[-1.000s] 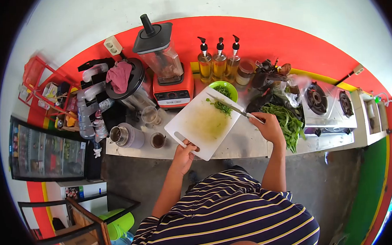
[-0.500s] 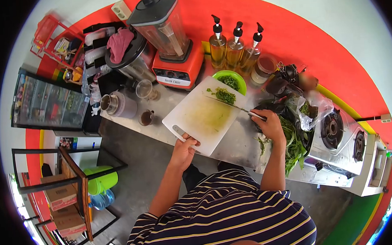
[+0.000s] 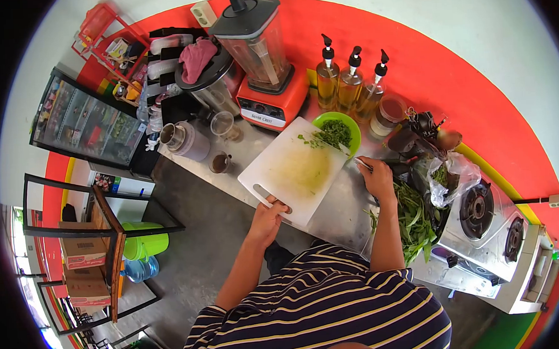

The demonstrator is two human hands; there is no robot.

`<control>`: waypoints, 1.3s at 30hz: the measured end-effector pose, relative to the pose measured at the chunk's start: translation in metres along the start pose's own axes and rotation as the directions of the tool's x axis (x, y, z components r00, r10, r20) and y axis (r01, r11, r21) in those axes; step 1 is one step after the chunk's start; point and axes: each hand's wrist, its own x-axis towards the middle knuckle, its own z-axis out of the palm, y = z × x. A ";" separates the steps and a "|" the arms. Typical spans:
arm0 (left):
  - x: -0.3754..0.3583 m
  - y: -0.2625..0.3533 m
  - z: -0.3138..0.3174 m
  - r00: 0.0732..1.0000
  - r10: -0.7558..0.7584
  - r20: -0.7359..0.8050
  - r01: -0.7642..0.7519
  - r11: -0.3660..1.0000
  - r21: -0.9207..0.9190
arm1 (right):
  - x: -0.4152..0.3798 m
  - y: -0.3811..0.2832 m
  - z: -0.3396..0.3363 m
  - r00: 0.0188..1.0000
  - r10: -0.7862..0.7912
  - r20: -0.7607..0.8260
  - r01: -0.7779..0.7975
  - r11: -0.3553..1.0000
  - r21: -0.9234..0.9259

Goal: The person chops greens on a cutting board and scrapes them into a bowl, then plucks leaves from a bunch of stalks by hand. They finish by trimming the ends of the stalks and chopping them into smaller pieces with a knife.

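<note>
Red wall and a steel surface (image 3: 337, 206) fill the view, crowded with kitchen gear. Left hand (image 3: 270, 215) grips the board (image 3: 295, 171) by its handle slot, fingers wrapped shut on the near corner, with the board's far end tipped up against the green bowl (image 3: 337, 129). Right hand (image 3: 376, 178) holds the knife (image 3: 352, 157), fingers closed round the handle, blade lying across the board's far edge beside the bowl rim. Chopped greens (image 3: 334, 134) sit mostly in the bowl, with a few bits loose on the board nearby. Behind stand a red blender (image 3: 263, 56), three pump bottles (image 3: 350, 84) and a lidded jar (image 3: 389, 110); leafy greens (image 3: 412, 222) lie just right of the right hand, near a gas stove (image 3: 481, 212). Risk as I judge it: the bowl is light and sits touching the board, so a hard scrape could shove it into the bottles or tip it; a one-handed hold on the board could slip and scatter greens over the surface. Blender panel carries white lettering that seems to read "Silver Crest", too small to be sure; the other labels are unreadable
</note>
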 end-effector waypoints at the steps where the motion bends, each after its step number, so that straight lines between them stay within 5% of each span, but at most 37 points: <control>1: -0.001 0.003 0.002 1.000 -0.002 -0.009 0.002 1.000 -0.002 | 0.000 -0.003 0.000 0.999 0.030 -0.016 -0.030 0.999 -0.010; 8: -0.003 -0.002 -0.001 1.000 0.004 0.002 -0.004 1.000 0.010 | -0.013 -0.025 -0.003 0.997 0.008 -0.082 -0.020 0.987 -0.157; 13: -0.001 -0.002 -0.003 1.000 0.000 0.014 -0.001 0.999 0.039 | -0.030 -0.046 0.010 0.985 -0.170 -0.028 0.165 0.979 -0.119; 20: -0.005 -0.003 -0.006 0.999 0.042 0.015 -0.042 0.998 0.056 | -0.021 -0.043 0.032 0.997 0.030 -0.076 -0.044 0.979 -0.200; 24: -0.008 0.001 -0.002 0.999 0.052 0.003 -0.052 0.997 0.061 | -0.019 -0.047 0.029 0.989 -0.028 -0.143 -0.012 0.963 -0.270; 29: -0.009 0.000 -0.007 0.998 0.056 -0.006 -0.055 0.996 0.067 | -0.022 -0.053 0.026 0.973 -0.228 -0.021 0.229 0.973 0.025; 35: -0.007 0.003 -0.011 0.998 0.063 0.005 -0.063 0.996 0.066 | -0.019 -0.034 0.037 0.992 -0.007 -0.126 -0.006 0.995 -0.102; 39: -0.007 0.003 -0.015 0.993 0.113 0.014 -0.114 0.992 0.049 | -0.020 -0.032 0.029 0.978 -0.002 -0.207 -0.009 0.999 -0.051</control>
